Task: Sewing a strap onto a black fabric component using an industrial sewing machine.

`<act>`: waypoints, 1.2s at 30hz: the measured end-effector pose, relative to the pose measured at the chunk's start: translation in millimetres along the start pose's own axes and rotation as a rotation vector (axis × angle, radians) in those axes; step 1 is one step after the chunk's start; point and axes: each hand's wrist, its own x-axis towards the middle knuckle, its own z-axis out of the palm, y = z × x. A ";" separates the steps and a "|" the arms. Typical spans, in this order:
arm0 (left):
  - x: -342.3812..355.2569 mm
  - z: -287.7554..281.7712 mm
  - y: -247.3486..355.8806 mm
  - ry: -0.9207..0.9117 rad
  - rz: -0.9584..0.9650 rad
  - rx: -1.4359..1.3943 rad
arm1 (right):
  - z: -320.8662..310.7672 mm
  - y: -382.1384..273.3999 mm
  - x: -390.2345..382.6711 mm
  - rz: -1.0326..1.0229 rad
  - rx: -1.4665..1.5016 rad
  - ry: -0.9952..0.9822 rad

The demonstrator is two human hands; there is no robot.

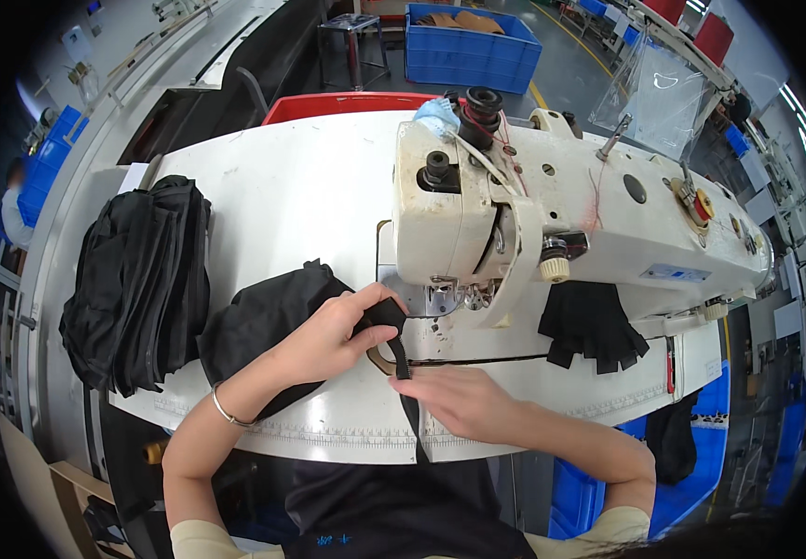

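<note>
My left hand [342, 331] pinches a black fabric piece just left of the sewing machine's needle area. A narrow black strap [401, 359] runs down from it toward me. My right hand [454, 396] grips this strap lower down, between thumb and fingers, and its loose end hangs over the table's front edge. Under my left wrist lies a larger piece of black cloth [268, 312]; whether it joins the strap is hidden by my hand. The presser foot [442, 298] of the white sewing machine [440, 214] is close beyond my left fingertips.
A thick stack of black fabric pieces [137, 284] sits at the table's left. Short black strips [591, 326] lie by the machine's arm on the right. A ruler tape [328, 438] follows the front edge. Beyond the table stand a red bin [347, 102] and a blue crate [473, 61].
</note>
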 end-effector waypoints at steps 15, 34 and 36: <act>66.4 9.9 -41.4 0.200 0.190 0.185 | -32.3 40.4 -0.7 0.062 -0.405 -0.338; -86.5 -12.5 1.8 0.135 -0.082 1.266 | -3.0 -34.3 -33.7 -0.547 -0.443 -0.273; -93.0 -17.9 -15.0 0.205 -0.014 1.312 | 9.3 -44.1 -36.1 -0.542 -0.363 -0.256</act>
